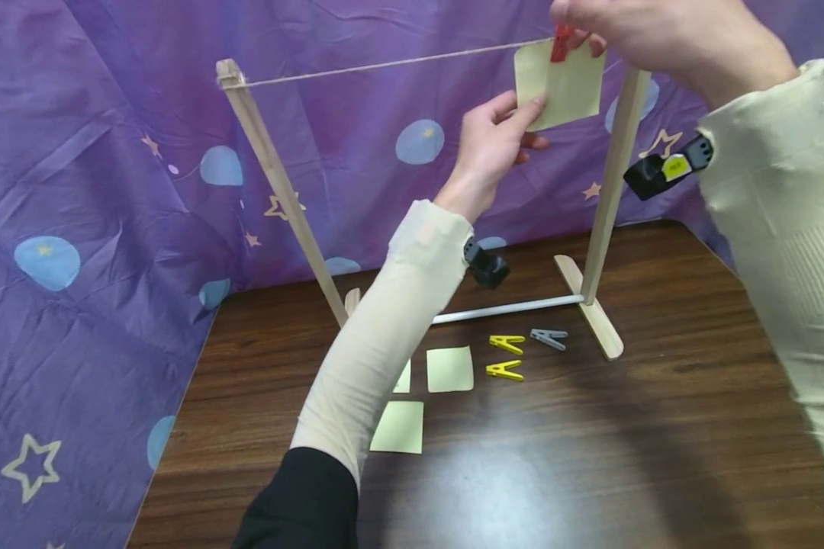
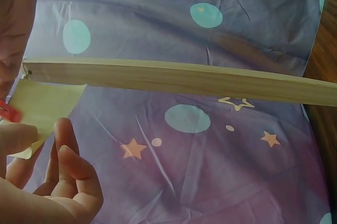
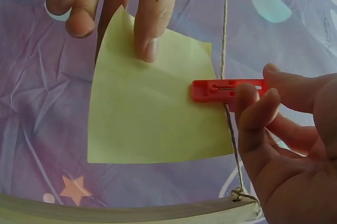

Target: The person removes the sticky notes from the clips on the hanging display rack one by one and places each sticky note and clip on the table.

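A yellow sticky note (image 1: 577,88) hangs at the string (image 1: 384,66) near the right post. My left hand (image 1: 494,137) pinches the note's lower left corner between thumb and fingers. At its top edge a red clothespin (image 3: 213,91) straddles the string and overlaps the paper. My right hand (image 3: 289,134) holds the clothespin's outer end, thumb on one side and fingers on the other. In the left wrist view, the note (image 2: 45,103) is slightly bent beside the left thumb, and the clothespin (image 2: 9,112) shows at the edge.
The wooden frame's left post (image 1: 281,183) and right post (image 1: 616,183) stand on the table (image 1: 590,457), joined low down by a white rod (image 1: 508,309). Two yellow clothespins (image 1: 505,370), a grey clothespin (image 1: 549,338) and several sticky notes (image 1: 450,369) lie in front. A purple curtain (image 1: 144,229) hangs behind.
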A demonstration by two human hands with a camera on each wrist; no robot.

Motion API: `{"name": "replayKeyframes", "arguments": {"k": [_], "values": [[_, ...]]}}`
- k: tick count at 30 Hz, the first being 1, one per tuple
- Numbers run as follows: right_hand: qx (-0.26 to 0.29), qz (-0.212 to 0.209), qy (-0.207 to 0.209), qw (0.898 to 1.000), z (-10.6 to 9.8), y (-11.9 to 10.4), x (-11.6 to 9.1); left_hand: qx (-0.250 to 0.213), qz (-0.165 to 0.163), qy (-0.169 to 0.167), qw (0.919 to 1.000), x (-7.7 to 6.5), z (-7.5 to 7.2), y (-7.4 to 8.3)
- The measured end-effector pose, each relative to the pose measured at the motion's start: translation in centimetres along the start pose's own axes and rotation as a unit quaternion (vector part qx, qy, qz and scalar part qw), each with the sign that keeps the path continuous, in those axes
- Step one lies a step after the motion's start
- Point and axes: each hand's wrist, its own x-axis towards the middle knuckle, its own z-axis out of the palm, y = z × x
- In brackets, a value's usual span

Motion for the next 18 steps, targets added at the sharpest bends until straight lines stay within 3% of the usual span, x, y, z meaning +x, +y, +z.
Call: {"name": "replayKeyframes", "arguments": {"k": [5,10,18], "values": [[0.002,0.01,0.012,1.0,0.2,-0.2,-0.3,0.014,0.003,-0.004,0.9999,-0.3,-0.2,0.1],[0.021,0.023,0.053,0.998,0.6,-0.5,-0.5,0.013,0.011,0.0,0.9999,-0.5,-0.4,0.1],[-0.033,0.012,0.087,0.996,1.0,-1.1,-0.5,0.014,0.018,0.002,0.9997,-0.5,-0.8,-0.1]]}}
